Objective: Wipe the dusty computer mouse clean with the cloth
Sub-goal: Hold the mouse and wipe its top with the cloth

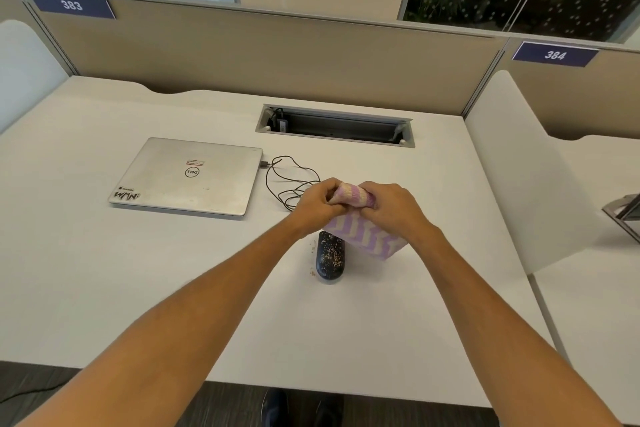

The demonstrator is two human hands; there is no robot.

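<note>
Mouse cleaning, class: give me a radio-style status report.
Both hands, left and right, grip the cloth above the desk. Mouse still dusty, untouched. Cable behind, not in the way.

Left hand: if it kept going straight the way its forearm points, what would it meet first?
The left hand already grips the cloth, which the right hand also holds. Continuing forward and right, it would likely press into the cloth and right hand first; depth is unclear. The mouse lies nearer, below them.
</note>
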